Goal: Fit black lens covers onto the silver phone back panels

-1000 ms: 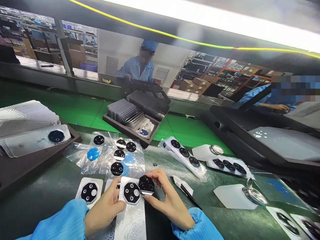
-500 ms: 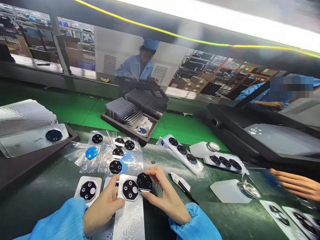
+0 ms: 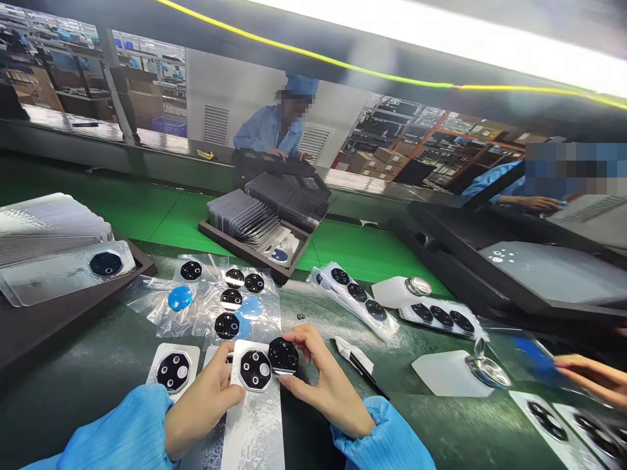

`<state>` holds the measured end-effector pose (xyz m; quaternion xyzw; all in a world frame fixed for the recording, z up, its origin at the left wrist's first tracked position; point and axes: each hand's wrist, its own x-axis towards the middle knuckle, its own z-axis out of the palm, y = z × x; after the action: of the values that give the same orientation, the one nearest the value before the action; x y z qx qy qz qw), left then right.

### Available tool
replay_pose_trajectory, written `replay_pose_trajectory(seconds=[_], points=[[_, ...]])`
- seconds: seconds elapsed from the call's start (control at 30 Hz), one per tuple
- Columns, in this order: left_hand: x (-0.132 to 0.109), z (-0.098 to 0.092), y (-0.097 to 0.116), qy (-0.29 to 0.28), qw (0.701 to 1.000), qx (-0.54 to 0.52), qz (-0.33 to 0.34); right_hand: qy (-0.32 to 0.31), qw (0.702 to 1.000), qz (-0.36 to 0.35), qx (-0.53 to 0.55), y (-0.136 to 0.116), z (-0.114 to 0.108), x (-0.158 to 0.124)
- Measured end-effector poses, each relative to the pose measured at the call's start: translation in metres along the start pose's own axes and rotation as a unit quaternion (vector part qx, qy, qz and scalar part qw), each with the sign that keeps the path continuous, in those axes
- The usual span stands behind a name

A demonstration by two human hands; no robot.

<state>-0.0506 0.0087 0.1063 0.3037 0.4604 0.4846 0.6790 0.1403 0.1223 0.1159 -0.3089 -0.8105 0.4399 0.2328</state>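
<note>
1. The black lens cover (image 3: 283, 356), an eight-sided disc with small round windows, is sitting tilted just right of the camera ring (image 3: 255, 369) at the top of the silver back panel (image 3: 255, 424), overlapping the ring's right edge.
2. The right hand (image 3: 326, 385) is pinching this cover by its rim: the thumb is pressing on the near edge and the fingertips on the far edge, so the cover is lying between them, ahead of the palm.
3. The left hand (image 3: 203, 405) is gripping the silver back panel at its upper left edge, with the thumb lying just left of the camera ring and the other fingers curled in; what they are touching under the panel cannot be told.
4. Left of the silver back panel, a second panel (image 3: 174, 371) with its own camera ring is lying flat on the dark green bench (image 3: 98, 372).
5. Beyond the silver back panel, clear film sheets (image 3: 206, 320) are carrying more black covers and round blue stickers (image 3: 179, 298).
6. Right of the silver back panel, a small white-tipped tool (image 3: 357, 359) is resting near the right wrist; further right a white pad (image 3: 448, 375) is bearing a metal knob (image 3: 484, 370).
7. Far right of the silver back panel, a co-worker's hand (image 3: 595, 380) is reaching in over the bench.
8. Well beyond the silver back panel, a dark tray (image 3: 255, 256) is holding stacked panels.
</note>
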Motion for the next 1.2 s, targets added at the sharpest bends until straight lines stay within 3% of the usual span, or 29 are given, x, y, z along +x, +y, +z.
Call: replay_pose_trajectory(seconds=[0.3, 0.53, 1.2], points=[[-0.004, 0.006, 0.005, -0.003, 1.0, 0.009, 0.005, 0.007, 1.0, -0.015, 0.006, -0.001, 0.007, -0.002], [-0.006, 0.006, 0.0, 0.0, 0.999, 0.042, 0.022, -0.031, 0.998, -0.057, 0.002, -0.009, 0.022, -0.005], [-0.007, 0.006, -0.002, -0.009, 0.997, 0.069, 0.025, -0.062, 0.997, -0.051, 0.006, -0.014, 0.024, -0.004]])
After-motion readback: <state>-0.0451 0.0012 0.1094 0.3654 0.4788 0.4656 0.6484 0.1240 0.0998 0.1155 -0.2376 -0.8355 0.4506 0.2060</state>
